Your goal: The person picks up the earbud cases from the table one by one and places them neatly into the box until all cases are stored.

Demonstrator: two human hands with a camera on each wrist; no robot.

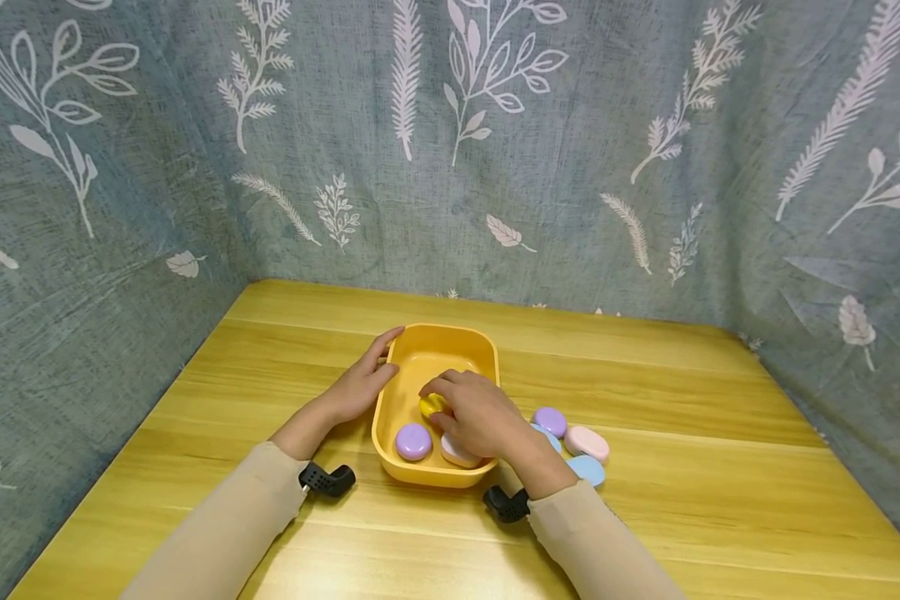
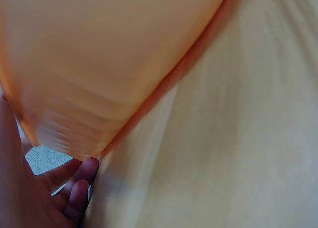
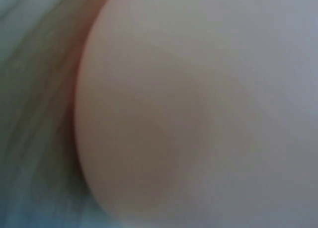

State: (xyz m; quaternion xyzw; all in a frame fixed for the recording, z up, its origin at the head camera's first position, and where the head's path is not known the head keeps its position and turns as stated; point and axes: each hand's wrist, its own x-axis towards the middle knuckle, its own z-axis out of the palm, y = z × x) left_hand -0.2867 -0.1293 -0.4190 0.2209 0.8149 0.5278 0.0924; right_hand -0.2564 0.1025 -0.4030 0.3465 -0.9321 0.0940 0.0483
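A yellow rectangular container [image 1: 487, 343] with rounded corners stands on the wooden table. My left hand [image 1: 357, 385] holds its left wall, thumb at the rim; in the left wrist view the fingers [image 2: 88, 169] touch the outside near its lower edge. Inside the container, my right hand [image 1: 480, 412] pinches a shiny yellow rounded piece [image 1: 431, 405], partly hidden by the fingers. Near it in the container lie a round purple piece [image 1: 413, 442] and a pale pinkish piece [image 1: 457, 454], partly covered by the hand. The right wrist view is blurred, filled by the container's outer wall [image 3: 198, 114].
Right of the container, beside my right wrist, lie a purple piece [image 1: 550, 422], a pink oval piece [image 1: 587, 444] and two light blue pieces, one blue piece [image 1: 587, 470] partly behind the forearm. Patterned grey-blue cloth [image 1: 435, 225] hangs behind the table and along both sides.
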